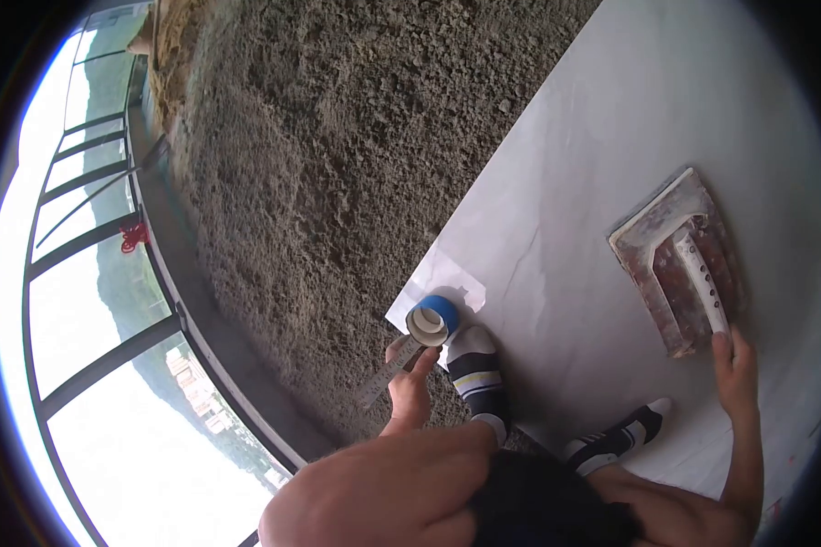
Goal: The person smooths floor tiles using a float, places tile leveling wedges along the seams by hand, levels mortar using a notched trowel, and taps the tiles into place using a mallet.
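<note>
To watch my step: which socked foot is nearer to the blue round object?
The left foot, close beside the blue round object; the right foot is farther away.

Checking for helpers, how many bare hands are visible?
2: left hand holding a round blue-and-cream object; right hand gripping the white dotted handle of a reddish rectangular tool.

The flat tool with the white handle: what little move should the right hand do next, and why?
Maybe slide the right hand farther along the white handle of the flat tool: its fingers are only at the near end, leaving most of the handle uncovered, so a fuller grip might steady it.
</note>
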{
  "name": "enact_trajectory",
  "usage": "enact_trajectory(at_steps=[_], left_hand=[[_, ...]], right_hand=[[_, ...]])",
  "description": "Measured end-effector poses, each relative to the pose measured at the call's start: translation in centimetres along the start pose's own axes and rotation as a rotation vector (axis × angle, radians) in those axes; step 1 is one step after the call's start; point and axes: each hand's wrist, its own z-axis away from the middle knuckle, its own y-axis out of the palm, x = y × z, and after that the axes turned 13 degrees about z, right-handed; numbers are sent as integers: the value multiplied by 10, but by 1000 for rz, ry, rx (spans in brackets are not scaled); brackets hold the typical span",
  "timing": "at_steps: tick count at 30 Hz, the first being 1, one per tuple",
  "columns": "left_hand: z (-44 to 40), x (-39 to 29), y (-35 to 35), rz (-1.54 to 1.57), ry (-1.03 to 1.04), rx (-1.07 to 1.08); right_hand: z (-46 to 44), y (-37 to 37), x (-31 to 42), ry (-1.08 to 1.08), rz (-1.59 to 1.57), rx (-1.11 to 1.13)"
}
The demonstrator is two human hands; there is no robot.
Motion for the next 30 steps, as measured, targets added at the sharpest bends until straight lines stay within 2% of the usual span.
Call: enact_trajectory(at_steps=[2, 7, 12, 17, 23, 24, 26, 28, 29, 30], left_hand=[[4, -3, 4, -99, 41, 14], [7, 13, -12, -134, 3, -9], [16, 26, -8, -21, -139, 94], [15, 26, 0, -122, -201, 160], [14, 34, -3, -256, -208, 236], [9, 46, -11, -337, -130, 248], [12, 46, -4, -408, -38, 285], [26, 20, 14, -506, -93, 260], [27, 13, 15, -446, -263, 341], [30, 2, 23, -425, -240, 386]], right_hand=[[1, -6, 3, 78, 35, 114], [10, 5, -7, 106, -8, 91], [17, 14, -12, 147, -47, 68], [13, 9, -10, 166, -47, 106], [1, -20, 40, 103, -63, 35], [7, -33, 55, 102, -64, 30], [17, -60, 90, -62, -50, -29], [25, -73, 114, -450, -102, -213], [24, -77, 110, -625, -51, -209], [22, -75, 106, -797, 12, -209]])
